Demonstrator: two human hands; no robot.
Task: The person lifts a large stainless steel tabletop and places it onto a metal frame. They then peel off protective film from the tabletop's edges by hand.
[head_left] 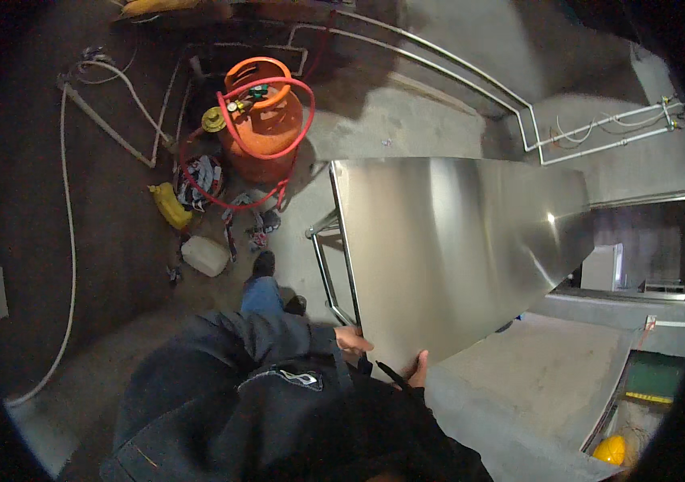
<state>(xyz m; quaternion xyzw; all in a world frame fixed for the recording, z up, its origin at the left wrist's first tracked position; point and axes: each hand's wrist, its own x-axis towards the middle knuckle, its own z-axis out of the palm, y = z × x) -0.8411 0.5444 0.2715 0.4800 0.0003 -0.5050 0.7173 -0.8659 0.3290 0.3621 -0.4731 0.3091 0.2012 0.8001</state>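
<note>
In front of me and to the right stretches a large steel table [447, 241] with a shiny, smooth top. Bent metal tubing [326, 277] shows along its left side. My left hand [352, 341] is closed on the near left corner of the top, with its thumb lying over the edge. A little to the right, my right hand [419, 369] grips the near edge. Its thumb rests on the steel and its other fingers are hidden. A dark strap or cord [391, 373] hangs between the two hands.
An orange gas cylinder [262, 140] with a red hose [310, 120] stands at the far left. By it lie a yellow jug [170, 206], a whitish jug [205, 256] and rags [200, 183]. Pipes [439, 60] run along the walls. A yellow hard hat [609, 450] sits at lower right.
</note>
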